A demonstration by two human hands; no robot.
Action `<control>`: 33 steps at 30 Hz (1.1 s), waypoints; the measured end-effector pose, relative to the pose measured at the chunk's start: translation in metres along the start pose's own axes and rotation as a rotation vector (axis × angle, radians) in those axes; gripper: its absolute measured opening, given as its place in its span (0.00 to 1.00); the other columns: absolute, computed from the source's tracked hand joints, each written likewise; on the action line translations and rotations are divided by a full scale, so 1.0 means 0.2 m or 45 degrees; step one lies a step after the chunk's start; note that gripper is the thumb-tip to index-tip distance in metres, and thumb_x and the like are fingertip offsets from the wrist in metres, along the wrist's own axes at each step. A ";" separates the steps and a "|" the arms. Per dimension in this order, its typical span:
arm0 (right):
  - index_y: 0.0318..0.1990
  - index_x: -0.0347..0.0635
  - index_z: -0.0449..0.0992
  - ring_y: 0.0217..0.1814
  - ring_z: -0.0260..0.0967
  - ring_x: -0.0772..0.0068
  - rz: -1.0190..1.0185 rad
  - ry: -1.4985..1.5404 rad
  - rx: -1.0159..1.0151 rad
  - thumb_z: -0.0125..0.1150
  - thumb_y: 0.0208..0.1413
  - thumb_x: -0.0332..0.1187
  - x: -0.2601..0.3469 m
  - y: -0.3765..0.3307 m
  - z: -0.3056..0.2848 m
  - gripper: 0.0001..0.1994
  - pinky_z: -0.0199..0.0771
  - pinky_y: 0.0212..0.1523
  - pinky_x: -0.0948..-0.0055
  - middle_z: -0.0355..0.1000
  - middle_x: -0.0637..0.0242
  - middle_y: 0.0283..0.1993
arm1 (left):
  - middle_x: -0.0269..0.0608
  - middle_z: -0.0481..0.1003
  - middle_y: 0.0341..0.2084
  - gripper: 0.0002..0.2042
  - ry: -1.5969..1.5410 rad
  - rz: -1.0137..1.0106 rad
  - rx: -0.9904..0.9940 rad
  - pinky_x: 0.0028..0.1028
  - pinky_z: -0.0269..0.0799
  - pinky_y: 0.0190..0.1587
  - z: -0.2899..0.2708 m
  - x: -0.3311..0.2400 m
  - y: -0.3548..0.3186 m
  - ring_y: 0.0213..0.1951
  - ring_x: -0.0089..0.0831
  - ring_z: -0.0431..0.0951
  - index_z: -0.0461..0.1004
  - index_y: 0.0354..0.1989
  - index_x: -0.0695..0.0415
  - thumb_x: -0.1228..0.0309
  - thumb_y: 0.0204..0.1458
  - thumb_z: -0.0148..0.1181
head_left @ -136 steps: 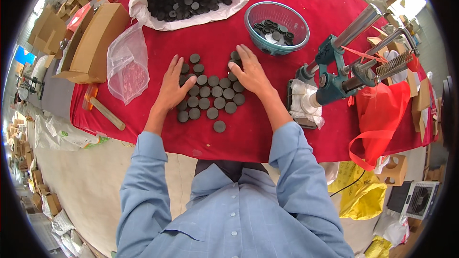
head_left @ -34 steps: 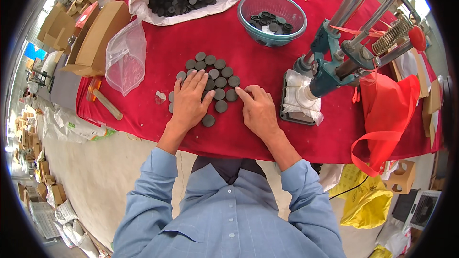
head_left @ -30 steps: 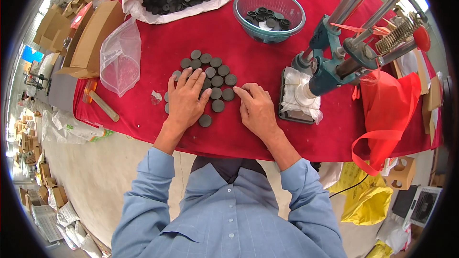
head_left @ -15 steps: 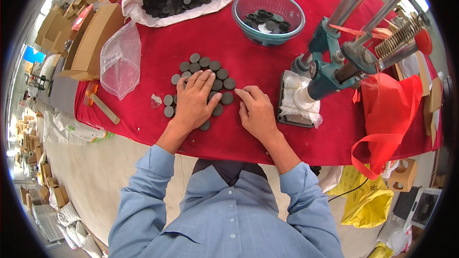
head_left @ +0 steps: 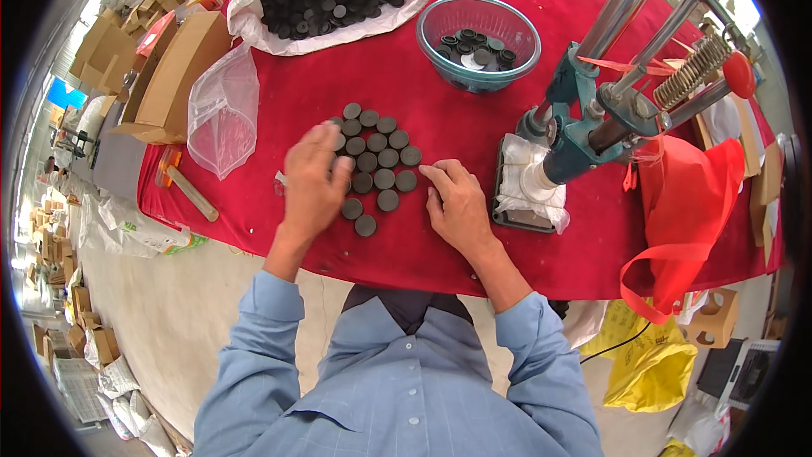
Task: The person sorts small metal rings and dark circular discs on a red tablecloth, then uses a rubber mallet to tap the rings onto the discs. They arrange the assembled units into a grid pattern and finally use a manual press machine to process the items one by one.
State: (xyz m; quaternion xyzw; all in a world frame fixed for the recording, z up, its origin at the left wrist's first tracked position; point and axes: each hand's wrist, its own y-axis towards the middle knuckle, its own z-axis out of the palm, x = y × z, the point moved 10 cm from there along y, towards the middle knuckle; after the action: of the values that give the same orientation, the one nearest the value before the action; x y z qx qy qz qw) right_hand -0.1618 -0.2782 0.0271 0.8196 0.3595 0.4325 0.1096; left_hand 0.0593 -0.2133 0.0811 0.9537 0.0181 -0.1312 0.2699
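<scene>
- The dark discs point(head_left: 387, 158) are lying in a loose single layer on the red cloth point(head_left: 457, 127), between the two hands and well apart from the bowl point(head_left: 474, 81).
- The left hand point(head_left: 313, 182) is covering the cluster's left side, fingers extended and thumb apart; no disc is showing in its grasp (its fingertips are blurring, and the palm is hiding whatever lies beneath).
- The right hand point(head_left: 458, 203) is resting just beside the rightmost discs, index finger pointing toward them and other fingers curling; I cannot tell whether it is gripping anything underneath.
- A light, flat touch is probably suiting these discs best, since pressing hard would be risking rucked cloth or overlapping discs.
- Lifting the left fingers clear is likely helping too, as they are masking some discs.
</scene>
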 end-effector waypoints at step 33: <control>0.54 0.38 0.82 0.51 0.77 0.52 -0.071 0.069 -0.068 0.66 0.54 0.21 0.02 0.01 -0.01 0.18 0.75 0.48 0.53 0.76 0.58 0.48 | 0.43 0.77 0.59 0.16 0.070 0.064 0.130 0.49 0.60 0.72 0.12 0.12 -0.05 0.69 0.45 0.71 0.85 0.57 0.57 0.68 0.65 0.60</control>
State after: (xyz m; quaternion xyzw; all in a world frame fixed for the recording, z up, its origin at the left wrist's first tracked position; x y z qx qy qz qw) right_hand -0.1614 -0.2764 0.0316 0.7941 0.3733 0.4607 0.1337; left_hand 0.0758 -0.2172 0.0507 0.9696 -0.0053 -0.0989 0.2237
